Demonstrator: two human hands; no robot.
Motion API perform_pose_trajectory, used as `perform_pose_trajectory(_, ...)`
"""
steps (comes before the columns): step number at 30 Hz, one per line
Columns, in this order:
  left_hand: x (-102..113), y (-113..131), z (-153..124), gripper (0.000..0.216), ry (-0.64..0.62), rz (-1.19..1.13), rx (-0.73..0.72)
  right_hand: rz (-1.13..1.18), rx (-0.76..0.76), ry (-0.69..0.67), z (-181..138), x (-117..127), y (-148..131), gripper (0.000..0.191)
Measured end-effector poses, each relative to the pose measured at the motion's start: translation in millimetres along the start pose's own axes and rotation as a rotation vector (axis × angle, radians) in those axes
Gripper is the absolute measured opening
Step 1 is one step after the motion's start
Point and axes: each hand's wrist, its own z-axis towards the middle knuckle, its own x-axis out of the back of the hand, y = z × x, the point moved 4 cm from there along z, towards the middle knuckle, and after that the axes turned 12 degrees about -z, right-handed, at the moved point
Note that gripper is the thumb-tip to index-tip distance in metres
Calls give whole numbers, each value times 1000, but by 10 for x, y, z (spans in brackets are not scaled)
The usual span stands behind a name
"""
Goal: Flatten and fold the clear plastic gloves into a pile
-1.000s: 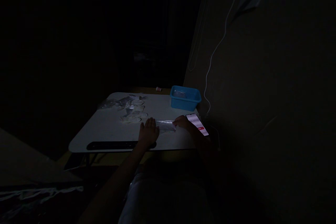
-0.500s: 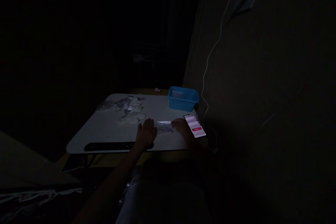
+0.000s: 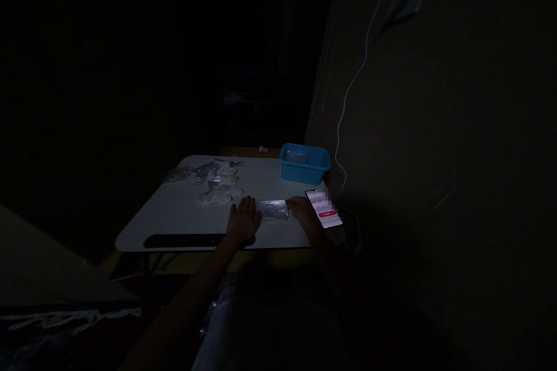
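A clear plastic bag (image 3: pixel 273 209) lies on the white table (image 3: pixel 169 217), shiny in the dim light. My left hand (image 3: pixel 243 219) rests flat over the bag's left end, its fingers stretched out. At the opposite end, my right hand (image 3: pixel 298 207) pinches the bag's upper right corner between thumb and fingers. Beyond my left hand lie several pale, limp items (image 3: pixel 221 188) in a loose pile, too dim to name. More crumpled clear plastic (image 3: pixel 178 174) spreads at the table's left edge.
A blue basket (image 3: pixel 304 172) with clear plastic inside stands at the back right. A lit phone (image 3: pixel 324 208) lies by my right wrist. A white cable (image 3: pixel 343 107) hangs along the wall. A dark slot (image 3: pixel 187 240) runs along the table's front edge. A small pinkish item (image 3: pixel 263 149) sits behind the table.
Hardly anything differs. The view has shifted slightly, and both hands keep their places on the plastic bag.
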Motion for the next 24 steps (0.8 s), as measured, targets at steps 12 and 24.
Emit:
perform_pose_trajectory(12, -6, -9, -3, 52, -5, 5, 7, 40, -9, -44, -14, -12, 4, 29)
perform_pose_trajectory(24, 51, 13, -32, 49, 26, -93, -9, 133, 58, -128, -46, -9, -8, 20)
